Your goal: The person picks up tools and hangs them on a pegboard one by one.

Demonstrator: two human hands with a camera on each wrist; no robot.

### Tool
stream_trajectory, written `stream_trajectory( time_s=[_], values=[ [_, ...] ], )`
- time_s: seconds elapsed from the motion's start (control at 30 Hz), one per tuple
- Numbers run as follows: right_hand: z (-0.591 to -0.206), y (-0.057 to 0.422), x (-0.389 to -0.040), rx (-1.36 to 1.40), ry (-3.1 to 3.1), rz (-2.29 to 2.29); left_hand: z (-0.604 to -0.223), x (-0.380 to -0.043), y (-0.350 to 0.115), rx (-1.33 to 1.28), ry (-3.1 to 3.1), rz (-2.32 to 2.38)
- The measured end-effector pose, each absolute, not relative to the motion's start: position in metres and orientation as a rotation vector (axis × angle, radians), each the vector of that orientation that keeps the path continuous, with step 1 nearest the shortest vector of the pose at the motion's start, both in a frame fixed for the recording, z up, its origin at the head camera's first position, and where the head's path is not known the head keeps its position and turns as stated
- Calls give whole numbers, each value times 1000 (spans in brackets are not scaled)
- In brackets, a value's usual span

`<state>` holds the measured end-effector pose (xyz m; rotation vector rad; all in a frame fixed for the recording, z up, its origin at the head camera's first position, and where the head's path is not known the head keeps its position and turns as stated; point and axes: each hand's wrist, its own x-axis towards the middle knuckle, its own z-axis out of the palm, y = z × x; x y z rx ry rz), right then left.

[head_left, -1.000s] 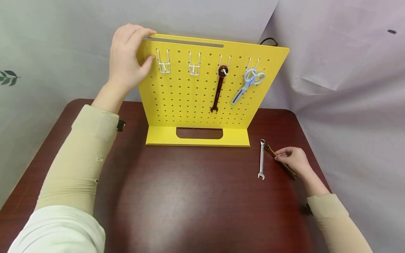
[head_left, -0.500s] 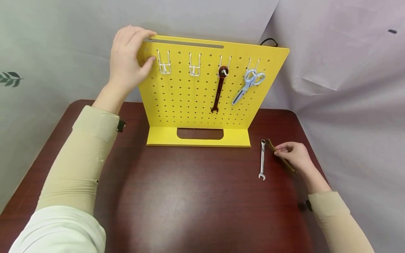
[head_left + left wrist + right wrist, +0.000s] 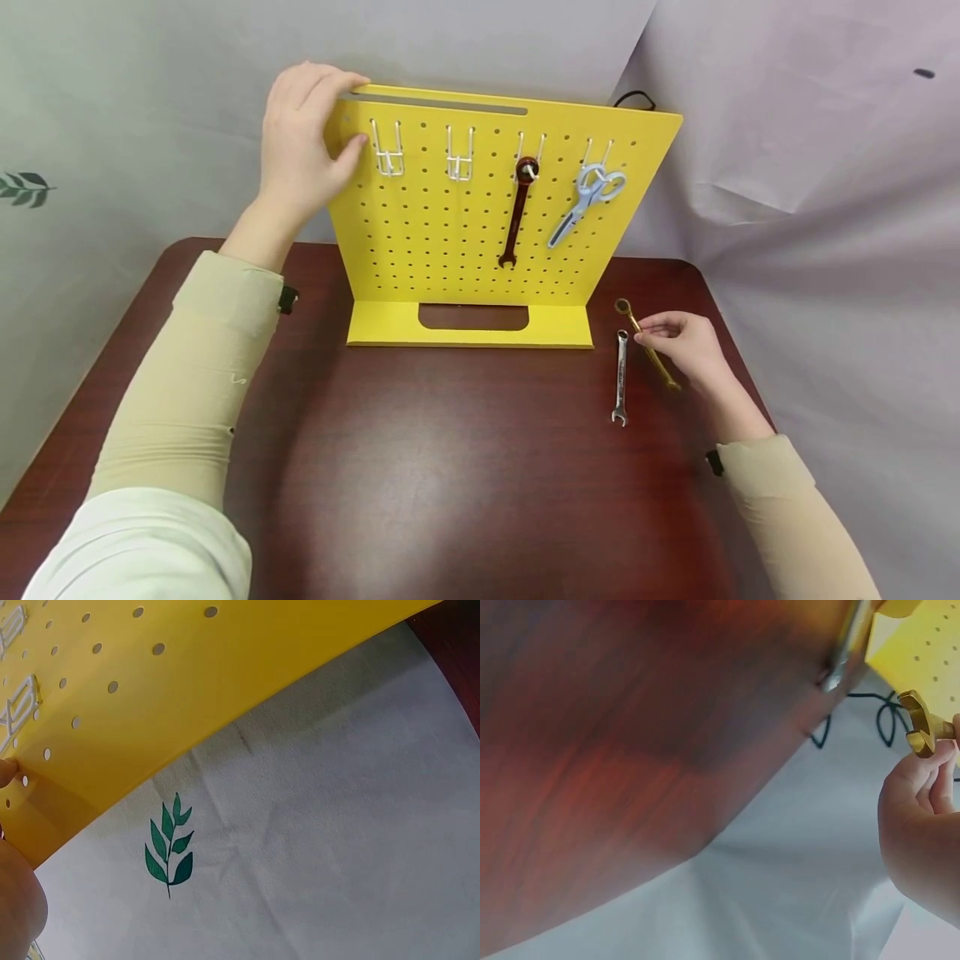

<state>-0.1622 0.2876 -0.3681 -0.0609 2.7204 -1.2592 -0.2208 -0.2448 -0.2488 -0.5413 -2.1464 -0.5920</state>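
My left hand grips the top left corner of a yellow pegboard, thumb in front and fingers over the edge. At the right, my right hand pinches a gold combination wrench between thumb and fingers, its ring end pointing toward the board. The right wrist view shows the open end of that wrench above the fingers. A silver combination wrench lies on the table just left of it. From the board's hooks hang a dark red combination wrench and light blue scissors.
Two white wire hooks, a left one and a second one, hold nothing. The board's base rests on the dark red table. A black cord shows behind the board. Pale cloth hangs around the table.
My right hand has raised the gold wrench from the table and carried it slightly left and toward the board. My left hand stays on the board's corner.
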Motion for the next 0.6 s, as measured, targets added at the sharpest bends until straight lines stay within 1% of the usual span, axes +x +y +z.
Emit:
stream_trajectory(
  time_s=[0.6],
  values=[
    [-357, 221, -174, -182, 2591, -1527, -250, -222, -244, -531, -2138, -611]
  ],
)
